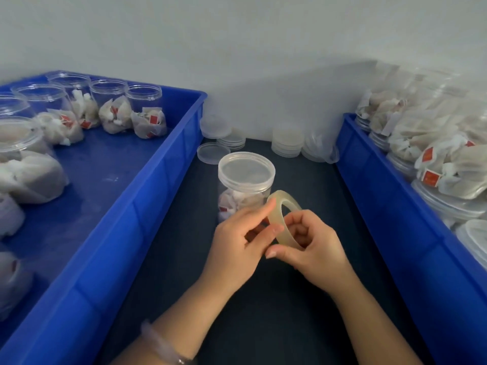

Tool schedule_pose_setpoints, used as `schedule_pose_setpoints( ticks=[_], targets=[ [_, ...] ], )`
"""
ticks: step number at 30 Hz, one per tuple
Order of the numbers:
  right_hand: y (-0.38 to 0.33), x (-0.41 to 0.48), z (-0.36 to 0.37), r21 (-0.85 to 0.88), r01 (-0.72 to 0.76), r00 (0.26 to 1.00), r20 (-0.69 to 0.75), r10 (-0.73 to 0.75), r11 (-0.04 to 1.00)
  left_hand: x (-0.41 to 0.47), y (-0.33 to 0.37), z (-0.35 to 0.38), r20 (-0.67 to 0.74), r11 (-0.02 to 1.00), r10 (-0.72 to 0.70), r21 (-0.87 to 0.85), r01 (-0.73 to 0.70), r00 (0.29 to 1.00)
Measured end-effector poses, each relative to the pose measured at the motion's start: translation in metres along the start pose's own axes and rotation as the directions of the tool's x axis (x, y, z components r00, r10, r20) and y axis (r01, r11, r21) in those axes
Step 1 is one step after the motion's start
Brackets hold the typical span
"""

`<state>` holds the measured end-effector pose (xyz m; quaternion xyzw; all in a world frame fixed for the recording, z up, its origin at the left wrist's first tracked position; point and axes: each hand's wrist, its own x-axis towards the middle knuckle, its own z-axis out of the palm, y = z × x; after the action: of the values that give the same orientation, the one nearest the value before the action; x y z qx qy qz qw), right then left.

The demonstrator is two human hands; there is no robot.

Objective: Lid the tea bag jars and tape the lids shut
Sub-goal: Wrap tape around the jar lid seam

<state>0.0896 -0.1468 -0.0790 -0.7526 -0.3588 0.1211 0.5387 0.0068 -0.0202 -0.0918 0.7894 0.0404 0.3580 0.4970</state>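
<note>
A clear jar (243, 196) with tea bags stands on the dark table, a clear lid (246, 169) on top of it. Just in front of it I hold a roll of clear tape (282, 219) upright between both hands. My right hand (313, 246) grips the roll, fingers through its hole. The thumb and fingertips of my left hand (242, 241) pinch at the roll's outer edge.
A blue crate (147, 201) on the left holds several open jars (143, 109) with tea bags. A blue crate (390, 196) on the right holds lidded jars lying stacked. Loose lids (209, 153) and lid stacks (286, 142) sit against the back wall.
</note>
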Motion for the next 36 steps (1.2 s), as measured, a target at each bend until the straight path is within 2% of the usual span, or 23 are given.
schedule_pose_setpoints(
  ticks=[2,5,7,12,16,18,22,24,26,29,31,33,36],
  targets=[
    [0.002,-0.001,0.004,-0.014,0.010,0.999,-0.040,-0.010,1.000,-0.004,0.000,0.001,-0.074,1.000,-0.023,-0.005,0.023,0.997],
    [0.004,-0.001,0.010,-0.008,0.023,0.998,-0.065,-0.023,1.000,-0.003,0.002,0.002,-0.124,0.985,-0.138,-0.120,0.124,0.983],
    [0.004,-0.001,0.012,-0.004,0.028,0.997,-0.075,-0.028,1.000,-0.003,0.000,0.001,-0.151,0.988,-0.129,-0.100,0.115,0.980],
    [0.006,-0.001,0.009,0.034,0.043,0.998,-0.047,-0.041,0.999,0.000,0.000,-0.005,-0.075,0.988,-0.115,-0.111,0.106,0.990],
    [0.008,-0.001,0.008,0.005,0.048,0.998,-0.040,-0.048,0.999,0.000,-0.002,-0.005,-0.097,0.990,0.058,0.135,-0.044,0.994],
    [0.009,-0.001,0.009,-0.015,0.064,0.996,-0.056,-0.065,0.998,0.000,-0.001,-0.004,-0.072,0.972,0.077,0.227,-0.059,0.994],
    [0.011,0.004,0.007,-0.084,0.064,0.985,-0.153,-0.076,0.994,-0.002,-0.001,-0.005,0.094,0.977,-0.044,0.210,0.024,0.995],
    [0.012,0.004,0.004,-0.159,0.068,0.980,-0.176,-0.096,0.985,-0.002,-0.003,-0.007,0.156,0.982,-0.159,0.129,0.140,0.975],
    [0.013,0.004,0.001,-0.224,0.114,0.979,-0.141,-0.148,0.968,-0.002,-0.004,-0.008,0.186,0.969,-0.246,0.039,0.243,0.951],
    [0.014,0.004,-0.002,-0.315,0.179,0.972,-0.088,-0.217,0.932,0.000,-0.003,-0.011,0.186,0.971,-0.237,0.015,0.238,0.954],
    [0.014,0.006,-0.004,-0.373,0.179,0.978,-0.034,-0.207,0.910,0.001,-0.005,-0.012,0.173,0.976,-0.212,0.082,0.200,0.962],
    [0.011,0.009,-0.005,-0.444,0.137,0.989,0.010,-0.148,0.886,0.001,-0.004,-0.008,0.170,0.958,-0.202,0.240,0.158,0.965],
    [0.005,0.012,-0.008,-0.551,0.069,0.994,-0.037,-0.107,0.832,0.004,0.001,-0.001,0.112,0.906,-0.167,0.410,0.108,0.980]
  ],
)
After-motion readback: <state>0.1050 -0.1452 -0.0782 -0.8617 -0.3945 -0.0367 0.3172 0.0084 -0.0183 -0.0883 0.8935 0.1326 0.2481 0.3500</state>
